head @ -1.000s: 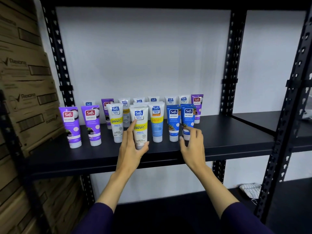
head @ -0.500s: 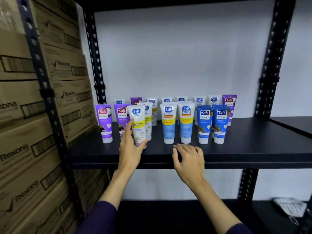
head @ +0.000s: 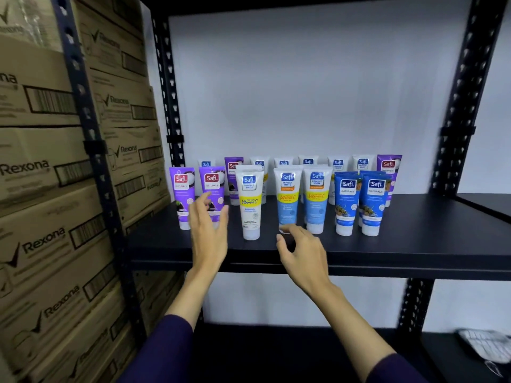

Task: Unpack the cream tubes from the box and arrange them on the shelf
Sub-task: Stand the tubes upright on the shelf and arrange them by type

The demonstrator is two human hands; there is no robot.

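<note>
Several Safi cream tubes stand cap-down in two rows on the black shelf (head: 414, 244). In the front row are two purple tubes (head: 181, 194), a white Vitamin C tube (head: 251, 205), two light-blue tubes (head: 287, 200) and two dark-blue tubes (head: 345, 205). My left hand (head: 208, 233) hovers open in front of the second purple tube, just left of the white tube and apart from it. Over the shelf's front edge my right hand (head: 304, 258) has loosely curled fingers, with the fingertips at the cap of the left light-blue tube. The box is not in view.
Stacked Rexona cartons (head: 41, 189) fill the left side behind a black upright post (head: 91, 161). Another upright (head: 459, 106) bounds the shelf on the right. The right part of the shelf board is bare. A white object (head: 484, 346) lies low at the right.
My left hand has let go of the white Vitamin C tube, which now stands in the front row. My right hand has moved up to the light-blue tube's cap. The view shifted left.
</note>
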